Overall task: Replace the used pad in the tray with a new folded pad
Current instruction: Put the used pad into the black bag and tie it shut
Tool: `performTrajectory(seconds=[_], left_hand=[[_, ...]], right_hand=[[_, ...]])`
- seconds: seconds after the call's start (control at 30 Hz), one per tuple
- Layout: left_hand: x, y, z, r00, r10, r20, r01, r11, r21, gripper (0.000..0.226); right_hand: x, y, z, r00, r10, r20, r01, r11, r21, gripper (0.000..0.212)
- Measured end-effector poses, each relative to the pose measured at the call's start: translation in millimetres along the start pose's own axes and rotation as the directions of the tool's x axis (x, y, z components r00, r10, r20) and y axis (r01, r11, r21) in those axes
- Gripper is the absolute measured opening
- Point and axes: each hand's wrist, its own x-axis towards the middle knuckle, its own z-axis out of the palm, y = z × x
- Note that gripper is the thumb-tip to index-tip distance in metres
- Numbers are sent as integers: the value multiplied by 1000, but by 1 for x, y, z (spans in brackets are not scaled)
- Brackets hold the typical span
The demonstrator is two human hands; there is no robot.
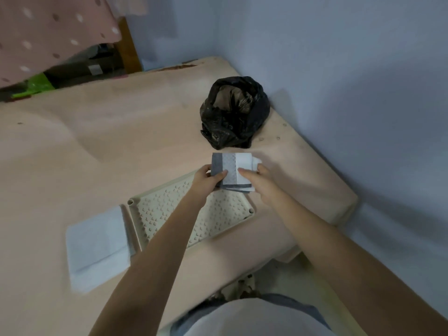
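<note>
Lower left of frame: new folded pad (97,248) lying beside the bare tray (169,212). Centre: left hand (208,179) and right hand (260,181), fingers curled, pinch the folded used pad (231,172); keep it compact for dropping into the black bag (236,112) beyond.

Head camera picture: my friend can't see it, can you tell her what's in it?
Two hands hold a folded grey and white pad above a cream tray with a bumpy floor; the left hand and the right hand each grip one side. A white folded pad lies left of the tray, and a black bag sits behind.
</note>
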Motion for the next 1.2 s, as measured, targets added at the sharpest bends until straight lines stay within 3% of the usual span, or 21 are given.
performTrajectory(seconds=[0.17, 0.27, 0.4, 0.7, 0.9, 1.03, 1.2], left_hand=[[14, 13, 30, 999, 37, -5, -36, 998, 53, 42], [22, 21, 45, 994, 89, -65, -84, 993, 80, 43], [44, 38, 59, 987, 127, -96, -118, 989, 89, 45], [109, 95, 87, 966, 117, -231, -95, 990, 103, 48], [145, 117, 101, 907, 129, -401, 1, 951, 308, 55], [166, 125, 107, 866, 187, -463, 128, 813, 567, 53], [189, 134, 117, 854, 290, -432, 285, 434, 855, 39]], right_hand=[[11, -12, -22, 992, -55, -110, 49, 998, -48, 31], [21, -21, -30, 987, -89, -131, 83, 995, -55, 39], [44, -39, -39, 993, -100, -64, 96, 993, -63, 53], [134, -105, -44, 994, -110, -24, 106, 985, -138, 39], [180, -130, -35, 997, -61, 54, 73, 959, -272, 34], [199, -139, -22, 984, -153, 88, 176, 830, -530, 41], [214, -145, -4, 968, -234, 87, 222, 646, -730, 38]])
